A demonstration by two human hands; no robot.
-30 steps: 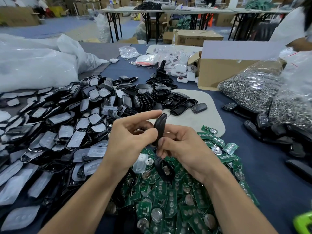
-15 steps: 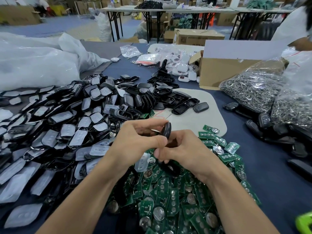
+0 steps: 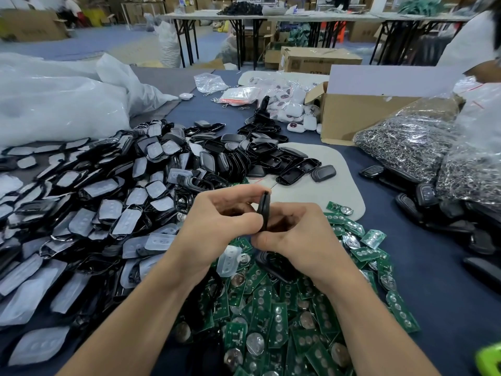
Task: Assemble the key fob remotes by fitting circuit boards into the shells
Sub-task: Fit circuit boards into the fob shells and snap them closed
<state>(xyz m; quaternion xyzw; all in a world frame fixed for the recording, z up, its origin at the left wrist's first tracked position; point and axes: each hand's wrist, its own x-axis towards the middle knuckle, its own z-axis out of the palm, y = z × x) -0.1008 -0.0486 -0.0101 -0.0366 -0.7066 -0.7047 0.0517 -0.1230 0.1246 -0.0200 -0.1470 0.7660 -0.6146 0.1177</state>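
Navy cloth covers the table (image 3: pixel 423 267), and nearly all of it lies under piled parts. Near the middle of the view both hands meet. The left hand (image 3: pixel 217 221) has its fingers curled and pinches the black key fob shell (image 3: pixel 263 210) from the nine o'clock side. The right hand (image 3: pixel 298 234), also curled, grips the shell's lower part from the three o'clock side. The shell stands on edge between them, raised above the cloth; whether a board is inside it cannot be told.

Under the wrists, from six round to four o'clock, spreads a heap of green circuit boards (image 3: pixel 271 308), many with round coin cells showing. From seven to eleven o'clock sits a wide drift of black shells fitted with cloudy button pads (image 3: pixel 108 202). More empty black shells (image 3: pixel 260 156) lie at twelve o'clock, spilling onto a pale mat (image 3: pixel 330 185).

At one o'clock stands an open cardboard box (image 3: pixel 352 118), with white remotes in clear packets (image 3: pixel 290 107) just beside it. Clear bags of metal key rings (image 3: pixel 406 142) bulge at two o'clock, with dark finished fobs (image 3: pixel 425 194) near them at three. Big white plastic sacks (image 3: pixel 54 104) fill ten o'clock.

Beyond the table the room is a warehouse floor: folding tables (image 3: pixel 244 14) on black legs at twelve o'clock, cartons (image 3: pixel 320 59) beneath them, and a person in a white top (image 3: pixel 469 47) at the two o'clock edge.
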